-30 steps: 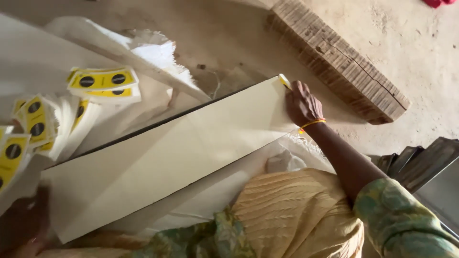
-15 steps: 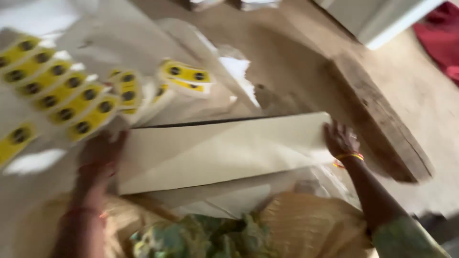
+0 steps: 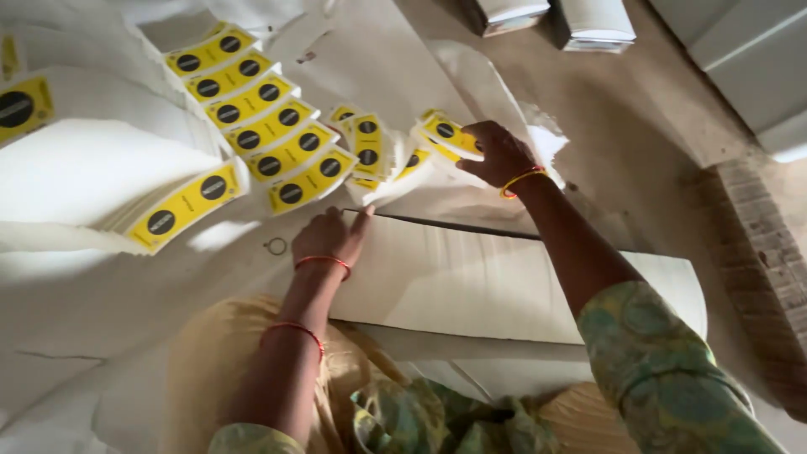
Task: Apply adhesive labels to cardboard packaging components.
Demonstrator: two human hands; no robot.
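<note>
The right hand [image 3: 498, 151] covers part of a yellow label [image 3: 450, 133], hiding its fingertips. The left hand [image 3: 329, 237] hides a corner of the pale sheet [image 3: 504, 286]. Two boxes [image 3: 588, 21] are cut off by the top edge, and another label [image 3: 21, 105] by the left edge.

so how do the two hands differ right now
The left hand lies flat, palm down, on the cream sheet, while the right hand is raised and curled, pinching a yellow label. The left reaches only to the sheet's near corner; the right stretches farther out, to the label pile. Both wear thread bands at the wrist.
</note>
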